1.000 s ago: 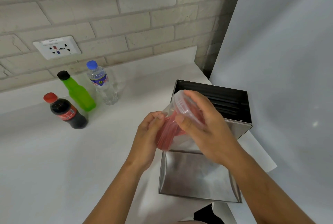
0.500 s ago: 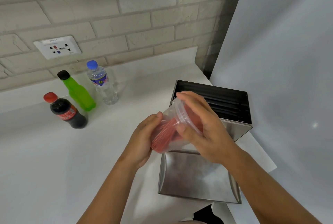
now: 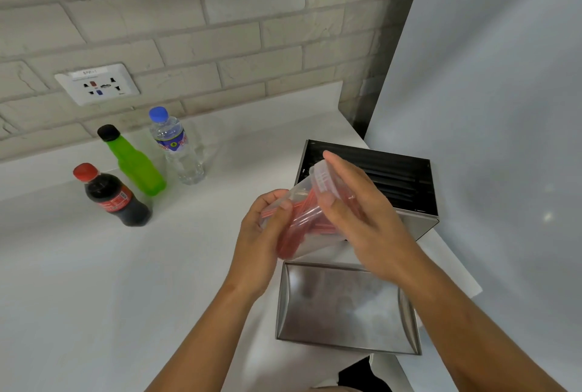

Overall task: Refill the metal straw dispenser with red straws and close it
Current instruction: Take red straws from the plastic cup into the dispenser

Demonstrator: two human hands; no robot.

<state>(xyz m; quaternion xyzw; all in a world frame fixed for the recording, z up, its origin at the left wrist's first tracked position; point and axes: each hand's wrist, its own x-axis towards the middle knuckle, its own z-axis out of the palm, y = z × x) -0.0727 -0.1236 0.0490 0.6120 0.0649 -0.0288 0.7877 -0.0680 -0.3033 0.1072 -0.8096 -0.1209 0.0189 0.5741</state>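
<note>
- white counter (image 3: pixel 78 281) spreads across the lower frame, with a pale brick wall (image 3: pixel 220 29) behind it and a wall socket (image 3: pixel 97 84) set in the bricks.
- steel straw dispenser (image 3: pixel 422 224) stands open at the counter's right end, dark straws (image 3: pixel 393 180) lying inside; its metal lid (image 3: pixel 343 306) lies flat in front of it, hollow side up.
- right hand (image 3: pixel 362 218) is wrapped over the top of a clear plastic container (image 3: pixel 302 205), fingers closed round its lid end.
- left hand (image 3: pixel 267 231) grips the container's lower end, thumb pressed on the side.
- container is held tilted in the air just in front of the dispenser, red straws (image 3: pixel 305 221) packed inside it.
- green bottle (image 3: pixel 135 164), water bottle (image 3: pixel 178 149) and cola bottle (image 3: pixel 113 196) stand grouped at the left, well apart from the dispenser.
</note>
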